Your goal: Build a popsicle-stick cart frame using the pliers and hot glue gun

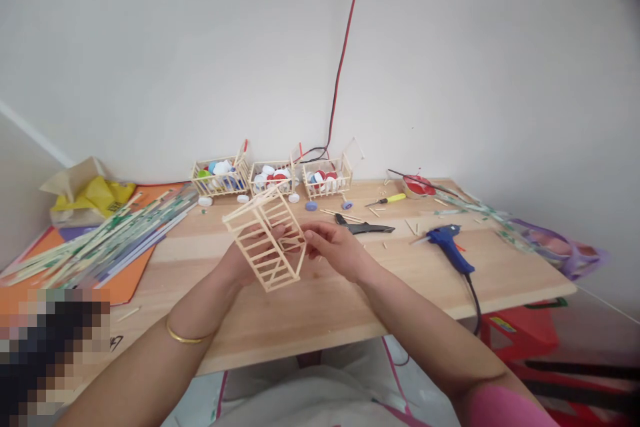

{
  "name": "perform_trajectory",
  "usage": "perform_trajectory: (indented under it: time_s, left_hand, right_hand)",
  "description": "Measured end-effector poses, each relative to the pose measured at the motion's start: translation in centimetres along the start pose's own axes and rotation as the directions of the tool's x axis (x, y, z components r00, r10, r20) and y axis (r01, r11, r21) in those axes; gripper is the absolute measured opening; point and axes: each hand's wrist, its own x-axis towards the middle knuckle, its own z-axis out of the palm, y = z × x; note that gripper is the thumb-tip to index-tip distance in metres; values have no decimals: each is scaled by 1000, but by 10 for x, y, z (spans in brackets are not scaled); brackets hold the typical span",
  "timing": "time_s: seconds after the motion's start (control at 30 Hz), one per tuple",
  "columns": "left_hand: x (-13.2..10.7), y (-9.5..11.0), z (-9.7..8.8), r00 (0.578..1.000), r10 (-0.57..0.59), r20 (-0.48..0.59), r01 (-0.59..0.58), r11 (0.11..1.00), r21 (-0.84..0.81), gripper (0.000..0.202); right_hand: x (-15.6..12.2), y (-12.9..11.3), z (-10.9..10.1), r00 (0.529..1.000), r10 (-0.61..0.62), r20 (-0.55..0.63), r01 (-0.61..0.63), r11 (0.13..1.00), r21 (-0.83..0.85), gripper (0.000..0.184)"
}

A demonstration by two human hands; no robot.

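A small open crate built of thin wooden sticks (pixel 267 240) is held tilted above the wooden table (pixel 320 307). My left hand (pixel 245 260) is behind and under it, fingers wrapped round its slats. My right hand (pixel 333 247) comes in from the right, its fingertips pinched on the crate's right edge near a slat. Both hands are closed on the crate.
Three finished stick crates (pixel 273 177) full of bottle caps stand at the back by the wall. A blue glue gun (pixel 450 243), black pliers (pixel 365 227) and a yellow screwdriver (pixel 387 199) lie to the right. A pile of sticks (pixel 105 233) on orange paper is at left.
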Motion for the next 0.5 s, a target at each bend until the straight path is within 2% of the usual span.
perform_trajectory:
  time_s: [0.07, 0.13, 0.2, 0.23, 0.27, 0.33, 0.37, 0.43, 0.5]
  left_hand:
    - [1, 0, -4, 1000, 19, 10, -18, 999, -30, 18]
    - [2, 1, -5, 999, 29, 34, -26, 996, -88, 12]
    - [2, 3, -6, 997, 32, 74, -22, 991, -130, 10]
    - [2, 4, -7, 996, 28, 84, -16, 990, -139, 10]
    - [2, 5, -8, 996, 20, 83, -8, 990, -143, 10]
    - [2, 6, -9, 998, 6, 61, 3, 990, -143, 11]
    - [2, 6, -10, 999, 1, 45, 5, 990, -143, 11]
    - [2, 6, -10, 1000, -2, 19, 5, 990, -142, 9]
    - [1, 6, -8, 1000, -7, 10, 8, 989, -145, 8]
  right_hand:
    - [-10, -5, -15, 994, -68, -85, 49, 976, -211, 38]
    - [-25, -5, -44, 957, -212, -200, 88, 864, -496, 37]
    - [-44, 3, -87, 868, -341, -361, -32, 688, -725, 44]
    - [-55, 11, -112, 817, -377, -437, -160, 579, -799, 48]
    - [-67, 19, -136, 762, -381, -523, -330, 467, -820, 51]
    - [-90, 38, -180, 644, -261, -719, -669, 266, -695, 57]
    - [-100, 47, -197, 588, -228, -776, -737, 245, -630, 60]
    - [-115, 62, -219, 577, -142, -804, -768, 239, -594, 52]
    - [-121, 71, -228, 606, -97, -789, -751, 258, -608, 40]
